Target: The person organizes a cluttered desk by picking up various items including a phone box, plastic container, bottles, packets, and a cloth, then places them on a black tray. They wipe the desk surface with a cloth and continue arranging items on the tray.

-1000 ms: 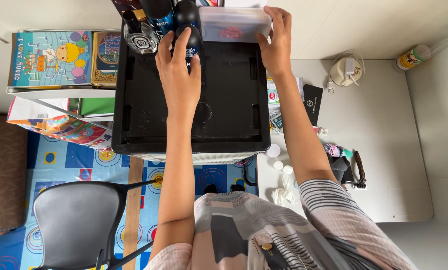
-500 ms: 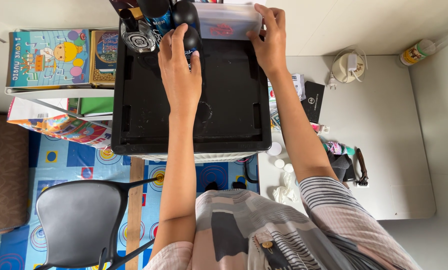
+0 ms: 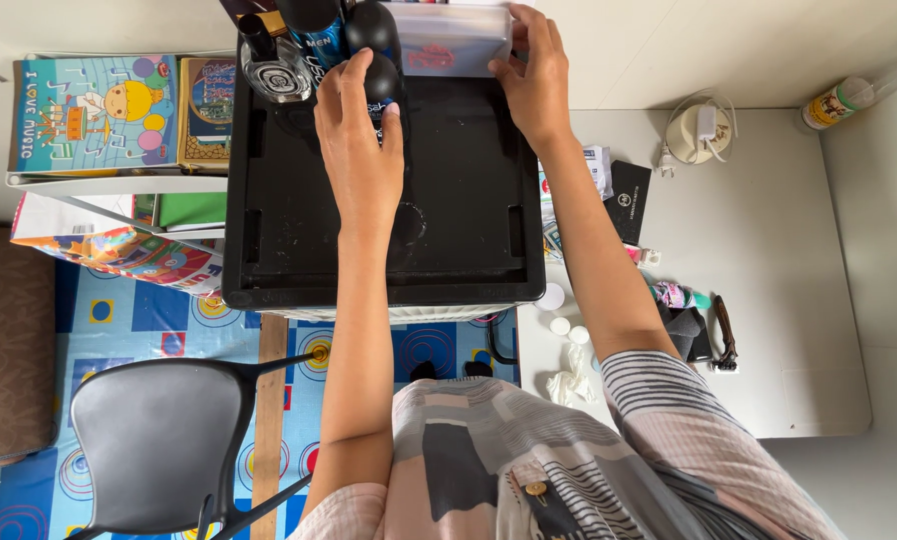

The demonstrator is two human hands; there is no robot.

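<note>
The big black plastic box top point(image 3: 384, 190) is seen from above, and both hands are stretched out to its far edge. A white table point(image 3: 759, 260) lies out to the side of the right hand's grip, and a black chair point(image 3: 159, 440) stands back towards the body, on the left hand's side.

The clear plastic box with a red mark point(image 3: 449, 45) is held by the right hand point(image 3: 537, 85). The fingers are wrapped over its outer end and the thumb is pressed on its near side, so it is pinched tight. Compared with a second ago, the clear box is seen further away and closer to the bottles; it has been slid along the far edge towards the left hand. It looks as if it is being tucked in beside them.

The small dark round-topped bottle point(image 3: 381, 75) is held by the left hand point(image 3: 364, 150). The fingers are closed around it, and the grip is hardly changed from a moment ago. Just past these fingers, a dark blue spray can point(image 3: 314, 30) and a flat round glass bottle with a black cap point(image 3: 274, 70) are packed close together.
</note>
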